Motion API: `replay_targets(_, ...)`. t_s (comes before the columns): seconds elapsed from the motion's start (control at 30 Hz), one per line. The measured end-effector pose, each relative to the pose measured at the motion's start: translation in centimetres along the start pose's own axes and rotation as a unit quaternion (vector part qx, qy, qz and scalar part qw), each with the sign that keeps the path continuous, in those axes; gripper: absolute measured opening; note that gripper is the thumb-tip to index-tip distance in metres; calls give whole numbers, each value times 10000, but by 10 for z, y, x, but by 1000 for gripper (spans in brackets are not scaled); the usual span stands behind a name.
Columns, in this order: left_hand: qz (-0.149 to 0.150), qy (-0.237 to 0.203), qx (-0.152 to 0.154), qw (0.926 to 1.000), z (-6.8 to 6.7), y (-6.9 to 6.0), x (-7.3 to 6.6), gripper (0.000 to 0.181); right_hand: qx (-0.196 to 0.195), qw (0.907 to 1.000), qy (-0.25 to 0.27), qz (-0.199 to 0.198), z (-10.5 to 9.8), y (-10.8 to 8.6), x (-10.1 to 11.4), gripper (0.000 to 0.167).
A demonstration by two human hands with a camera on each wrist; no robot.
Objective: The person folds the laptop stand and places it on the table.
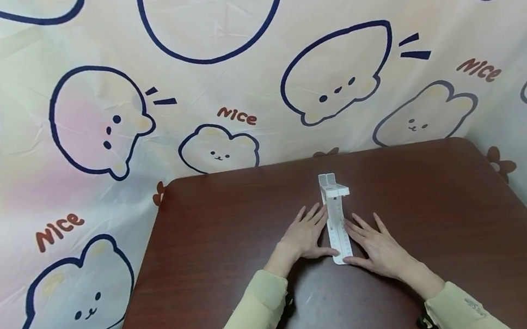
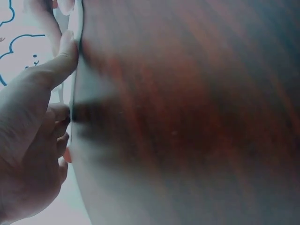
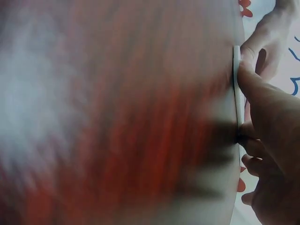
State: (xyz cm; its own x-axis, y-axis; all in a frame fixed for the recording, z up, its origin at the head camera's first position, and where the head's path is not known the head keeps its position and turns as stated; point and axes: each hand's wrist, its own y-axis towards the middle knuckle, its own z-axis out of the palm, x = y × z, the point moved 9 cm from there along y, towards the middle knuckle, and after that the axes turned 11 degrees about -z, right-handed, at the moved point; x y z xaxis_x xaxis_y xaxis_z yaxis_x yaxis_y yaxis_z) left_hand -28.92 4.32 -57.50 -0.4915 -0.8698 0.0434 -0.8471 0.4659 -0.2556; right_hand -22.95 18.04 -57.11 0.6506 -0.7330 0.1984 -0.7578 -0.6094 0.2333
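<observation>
So, going across from the left: a pale yellow sleeve (image 1: 252, 314) came in from about 7 o'clock and ended in the left hand (image 1: 302, 238), which sat at roughly 9 o'clock of the white stand (image 1: 335, 216). Fingers pretty straight, tips up against the stand's left side, thumb reaching to the near end of its base (image 1: 341, 248). Not wrapped round anything, just touching.

The stand itself was a bit toward 12 o'clock from the middle of the brown worktop (image 1: 230, 212), base lengthwise toward the person, short arm (image 1: 341, 191) near the far end poking out toward 3 o'clock.

Right hand (image 1: 380, 249) was at about 4 o'clock of it, also fingers stretched out, tips and thumb along the right edge, no real grip. The other sleeve (image 1: 464, 310) ran off toward 5 o'clock.

For steadying it like this, IMO the trick was equal, light pressure from both hands: push harder on one side and the base would probably slide or twist. Thumbs low at the near end seemed smart for keeping it straight. I'd have kept fingers low too, since the taller far part looked easier to tip if nudged up high.
</observation>
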Motion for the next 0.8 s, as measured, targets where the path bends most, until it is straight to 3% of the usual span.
replay_targets(0.37,-10,36,100,9999,0,-4,3,111,12,9998,84,185,7,0,4,84)
replay_targets(0.57,-156,-144,102,9997,0,-8,4,113,85,9947,873,534,8,-3,-3,85)
replay_targets(0.63,-185,-454,5,9988,-2,-8,6,111,35,9917,1148,576,6,-4,-7,84)
replay_targets(0.7,-206,-1056,-143,9941,-8,-8,12,106,-21,9885,1389,599,2,-3,-13,81)
replay_targets(0.73,-226,-1459,-241,9888,-13,-9,16,103,-38,9865,1514,623,-1,-2,-16,80)
replay_targets(0.8,-311,-2439,-422,9684,-27,-11,26,95,-107,9803,1844,696,-11,2,-22,77)
